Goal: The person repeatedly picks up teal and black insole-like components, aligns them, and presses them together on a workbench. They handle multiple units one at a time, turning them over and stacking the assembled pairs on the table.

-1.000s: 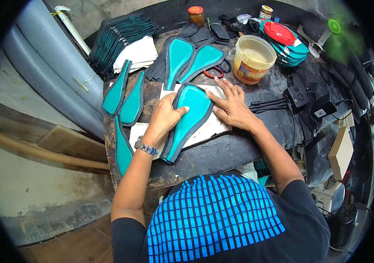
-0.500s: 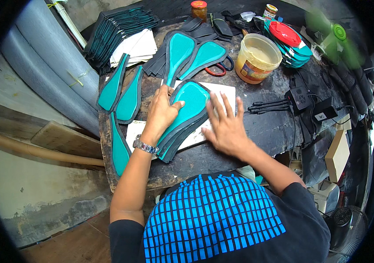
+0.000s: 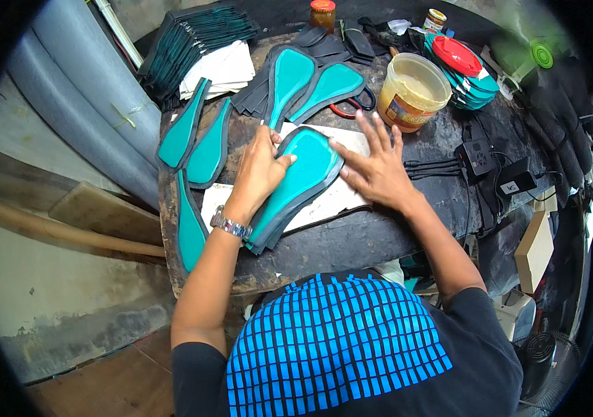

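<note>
A teal sole-shaped piece with a dark rim (image 3: 303,170) lies on white paper (image 3: 341,198) in the middle of the dark worktable (image 3: 352,243). My left hand (image 3: 258,170), with a wristwatch, grips the piece's left edge, thumb on top. My right hand (image 3: 373,163) lies flat with fingers spread on the paper, fingertips touching the piece's right edge. Two more teal pieces (image 3: 310,80) lie just beyond, and others (image 3: 195,135) lean at the table's left edge.
A yellow tub of paste (image 3: 414,90) stands right of the hands, with red-handled scissors (image 3: 352,108) beside it. Stacks of dark pieces and white sheets (image 3: 206,48) sit at the back left. A red lid on teal pieces (image 3: 459,59), jars and cables (image 3: 477,156) crowd the right.
My right hand slid off the teal piece to the right and now rests flat on the paper beside it. My left hand stays on the piece's left edge.
</note>
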`<state>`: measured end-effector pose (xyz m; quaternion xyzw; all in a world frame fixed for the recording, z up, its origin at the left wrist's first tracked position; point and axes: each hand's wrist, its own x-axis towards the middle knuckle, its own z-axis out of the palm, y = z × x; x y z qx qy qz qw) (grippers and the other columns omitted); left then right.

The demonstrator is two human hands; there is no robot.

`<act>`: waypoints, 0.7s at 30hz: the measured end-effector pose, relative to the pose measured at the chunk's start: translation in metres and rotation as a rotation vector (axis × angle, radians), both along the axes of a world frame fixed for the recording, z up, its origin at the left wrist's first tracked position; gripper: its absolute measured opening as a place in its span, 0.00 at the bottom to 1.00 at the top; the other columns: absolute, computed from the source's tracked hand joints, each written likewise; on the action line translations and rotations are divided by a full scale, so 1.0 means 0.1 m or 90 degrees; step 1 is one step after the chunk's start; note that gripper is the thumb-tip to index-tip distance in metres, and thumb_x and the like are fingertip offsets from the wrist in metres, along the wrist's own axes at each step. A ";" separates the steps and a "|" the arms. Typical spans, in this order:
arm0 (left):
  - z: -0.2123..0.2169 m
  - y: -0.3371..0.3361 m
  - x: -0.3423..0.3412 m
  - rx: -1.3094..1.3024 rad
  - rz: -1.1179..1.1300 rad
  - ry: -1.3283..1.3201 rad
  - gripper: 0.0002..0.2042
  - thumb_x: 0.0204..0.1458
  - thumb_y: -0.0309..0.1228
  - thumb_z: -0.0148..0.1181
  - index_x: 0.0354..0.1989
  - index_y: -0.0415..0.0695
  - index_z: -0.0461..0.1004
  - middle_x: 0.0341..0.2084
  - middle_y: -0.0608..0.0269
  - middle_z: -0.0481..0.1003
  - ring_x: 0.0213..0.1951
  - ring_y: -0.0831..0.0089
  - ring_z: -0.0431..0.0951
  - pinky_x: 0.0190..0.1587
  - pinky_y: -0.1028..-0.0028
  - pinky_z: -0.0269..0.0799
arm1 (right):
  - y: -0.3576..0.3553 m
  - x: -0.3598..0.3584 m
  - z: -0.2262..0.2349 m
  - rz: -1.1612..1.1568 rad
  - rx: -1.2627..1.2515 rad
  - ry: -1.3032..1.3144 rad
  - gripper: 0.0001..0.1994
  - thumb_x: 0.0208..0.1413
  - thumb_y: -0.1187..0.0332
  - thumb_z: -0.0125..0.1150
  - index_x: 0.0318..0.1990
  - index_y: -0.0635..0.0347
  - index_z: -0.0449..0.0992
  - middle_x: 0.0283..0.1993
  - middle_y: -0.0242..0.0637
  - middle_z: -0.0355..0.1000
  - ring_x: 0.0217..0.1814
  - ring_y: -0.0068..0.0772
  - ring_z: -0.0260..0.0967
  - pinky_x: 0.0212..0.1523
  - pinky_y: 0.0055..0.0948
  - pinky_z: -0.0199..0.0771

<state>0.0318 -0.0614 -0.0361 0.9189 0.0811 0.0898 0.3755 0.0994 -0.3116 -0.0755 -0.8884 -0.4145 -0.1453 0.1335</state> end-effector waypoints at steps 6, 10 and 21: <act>0.07 -0.06 0.12 -0.051 0.013 0.089 0.23 0.46 0.30 0.71 0.47 0.34 0.66 0.37 0.40 0.77 0.42 0.48 0.80 0.48 0.60 0.73 | -0.06 0.28 0.01 0.053 -0.046 0.014 0.27 0.60 0.45 0.52 0.68 0.21 0.64 0.80 0.47 0.36 0.81 0.57 0.29 0.69 0.74 0.24; 0.08 -0.05 0.11 -0.078 0.026 0.109 0.24 0.46 0.31 0.72 0.48 0.34 0.67 0.42 0.38 0.77 0.46 0.48 0.80 0.50 0.59 0.73 | -0.07 0.06 0.08 0.062 -0.085 0.023 0.26 0.61 0.45 0.51 0.68 0.20 0.62 0.80 0.45 0.36 0.81 0.57 0.30 0.68 0.77 0.24; 0.04 -0.02 0.10 -0.035 0.050 0.078 0.24 0.44 0.37 0.74 0.45 0.37 0.72 0.32 0.46 0.80 0.38 0.53 0.82 0.45 0.61 0.74 | 0.37 -0.88 0.09 -0.065 -0.070 0.031 0.36 0.61 0.46 0.50 0.69 0.63 0.59 0.79 0.45 0.39 0.81 0.51 0.31 0.69 0.76 0.23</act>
